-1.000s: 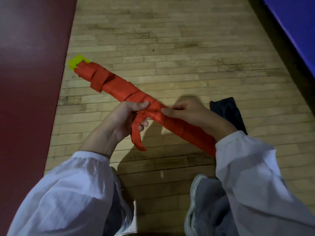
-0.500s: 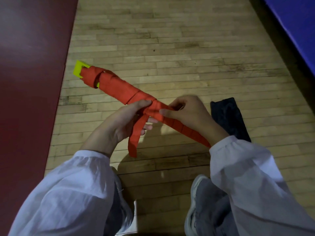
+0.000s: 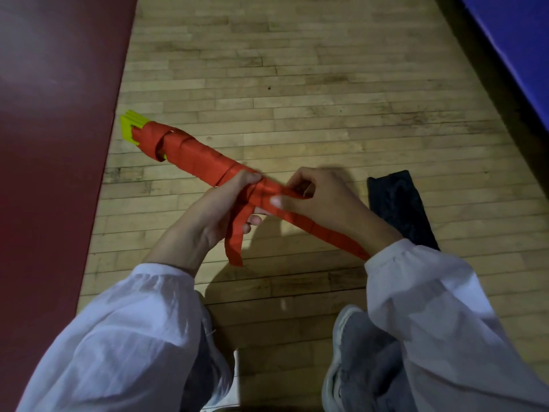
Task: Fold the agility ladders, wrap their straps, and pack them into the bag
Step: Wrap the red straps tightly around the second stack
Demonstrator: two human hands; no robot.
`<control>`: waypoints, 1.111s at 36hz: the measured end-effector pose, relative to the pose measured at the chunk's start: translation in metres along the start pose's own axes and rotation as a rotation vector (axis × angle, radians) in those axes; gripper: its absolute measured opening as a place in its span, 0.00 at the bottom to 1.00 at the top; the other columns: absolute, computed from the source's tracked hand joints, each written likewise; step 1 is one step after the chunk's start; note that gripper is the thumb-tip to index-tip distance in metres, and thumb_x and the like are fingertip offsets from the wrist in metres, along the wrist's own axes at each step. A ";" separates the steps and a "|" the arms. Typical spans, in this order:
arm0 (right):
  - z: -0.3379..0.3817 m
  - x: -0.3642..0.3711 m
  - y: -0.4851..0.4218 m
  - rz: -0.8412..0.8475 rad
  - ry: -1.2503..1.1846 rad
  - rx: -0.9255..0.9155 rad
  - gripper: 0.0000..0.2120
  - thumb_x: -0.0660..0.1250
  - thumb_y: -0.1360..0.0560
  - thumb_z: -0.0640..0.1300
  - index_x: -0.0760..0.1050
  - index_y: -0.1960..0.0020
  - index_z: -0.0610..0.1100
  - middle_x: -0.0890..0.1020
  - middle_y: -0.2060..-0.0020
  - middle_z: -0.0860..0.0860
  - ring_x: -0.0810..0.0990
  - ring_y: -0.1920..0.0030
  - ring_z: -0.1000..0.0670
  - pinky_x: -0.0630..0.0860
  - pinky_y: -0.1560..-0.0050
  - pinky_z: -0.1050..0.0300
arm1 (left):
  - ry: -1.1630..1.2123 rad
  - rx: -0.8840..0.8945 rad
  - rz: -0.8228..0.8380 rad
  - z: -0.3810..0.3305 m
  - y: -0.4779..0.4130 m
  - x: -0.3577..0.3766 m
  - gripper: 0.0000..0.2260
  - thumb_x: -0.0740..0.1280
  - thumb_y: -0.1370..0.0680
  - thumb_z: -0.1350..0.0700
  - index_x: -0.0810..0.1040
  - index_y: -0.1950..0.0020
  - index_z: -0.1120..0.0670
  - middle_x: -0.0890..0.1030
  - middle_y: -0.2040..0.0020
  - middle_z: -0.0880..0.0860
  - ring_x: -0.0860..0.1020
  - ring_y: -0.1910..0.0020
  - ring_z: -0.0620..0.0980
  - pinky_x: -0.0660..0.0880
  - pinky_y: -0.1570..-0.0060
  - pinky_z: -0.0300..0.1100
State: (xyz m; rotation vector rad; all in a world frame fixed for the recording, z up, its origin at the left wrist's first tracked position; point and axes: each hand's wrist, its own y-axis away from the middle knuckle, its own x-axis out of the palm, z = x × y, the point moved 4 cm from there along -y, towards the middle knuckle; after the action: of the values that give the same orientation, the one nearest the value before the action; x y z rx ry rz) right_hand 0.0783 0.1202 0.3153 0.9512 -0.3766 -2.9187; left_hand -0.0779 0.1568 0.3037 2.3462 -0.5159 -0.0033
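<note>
Agility ladder bundle, seen from the head camera, slanted away to the left of the black bag. The left hand gripped its middle while the right hand pinched the red strap. The wrap probably wanted steady tension, snug turns and the tail tucked under.

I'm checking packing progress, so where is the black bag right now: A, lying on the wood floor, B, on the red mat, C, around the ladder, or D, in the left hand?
A: the black bag lies flat on the wood floor, to the right of the right hand.
</note>
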 end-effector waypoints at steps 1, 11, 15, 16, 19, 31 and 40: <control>-0.002 -0.003 -0.001 0.038 -0.037 0.024 0.14 0.69 0.29 0.61 0.77 0.55 0.51 0.79 0.60 0.58 0.77 0.58 0.59 0.72 0.58 0.63 | -0.001 0.009 0.000 0.000 0.000 0.000 0.13 0.62 0.22 0.50 0.79 0.52 0.58 0.83 0.62 0.59 0.74 0.77 0.47 0.68 0.78 0.33; -0.019 0.001 0.009 0.492 -0.419 0.355 0.27 0.57 0.23 0.61 0.76 0.43 0.38 0.84 0.58 0.41 0.83 0.60 0.45 0.80 0.60 0.54 | -0.032 0.055 0.019 -0.002 0.002 0.003 0.11 0.63 0.22 0.50 0.78 0.55 0.57 0.83 0.61 0.58 0.75 0.76 0.47 0.70 0.77 0.35; -0.020 0.001 0.007 0.472 -0.333 0.320 0.29 0.55 0.22 0.63 0.77 0.43 0.38 0.84 0.58 0.42 0.83 0.63 0.48 0.79 0.62 0.56 | -0.017 0.043 0.041 -0.002 0.003 0.004 0.11 0.62 0.22 0.50 0.77 0.56 0.56 0.82 0.61 0.59 0.75 0.76 0.47 0.70 0.76 0.34; -0.020 0.001 0.007 0.466 -0.325 0.311 0.29 0.55 0.22 0.63 0.78 0.44 0.38 0.85 0.59 0.42 0.83 0.63 0.48 0.79 0.63 0.57 | -0.015 0.039 0.050 -0.002 0.003 0.004 0.11 0.62 0.21 0.50 0.77 0.55 0.56 0.82 0.60 0.59 0.75 0.76 0.47 0.70 0.76 0.34; -0.019 0.002 0.006 0.425 -0.310 0.276 0.30 0.55 0.23 0.64 0.78 0.45 0.38 0.85 0.59 0.41 0.83 0.62 0.47 0.79 0.62 0.55 | -0.017 0.029 0.066 -0.002 0.003 0.004 0.11 0.61 0.21 0.50 0.77 0.54 0.56 0.82 0.60 0.58 0.76 0.75 0.47 0.71 0.76 0.35; -0.015 0.002 0.003 0.256 -0.195 0.176 0.27 0.59 0.24 0.64 0.81 0.50 0.40 0.85 0.60 0.46 0.83 0.64 0.51 0.80 0.55 0.54 | -0.035 -0.060 0.073 0.000 0.002 -0.003 0.15 0.63 0.22 0.45 0.78 0.47 0.56 0.84 0.50 0.57 0.79 0.70 0.49 0.73 0.71 0.37; -0.003 0.006 0.003 0.009 0.072 0.063 0.23 0.64 0.27 0.65 0.77 0.45 0.48 0.81 0.55 0.53 0.79 0.55 0.53 0.75 0.57 0.57 | 0.053 -0.052 0.001 -0.001 0.002 -0.004 0.13 0.65 0.22 0.45 0.78 0.54 0.54 0.83 0.66 0.52 0.78 0.73 0.46 0.71 0.75 0.35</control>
State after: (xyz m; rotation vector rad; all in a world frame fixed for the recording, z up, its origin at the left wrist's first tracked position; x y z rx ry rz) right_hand 0.0752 0.1158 0.3108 1.0562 -0.4702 -2.8710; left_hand -0.0821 0.1576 0.3051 2.2889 -0.4857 0.0455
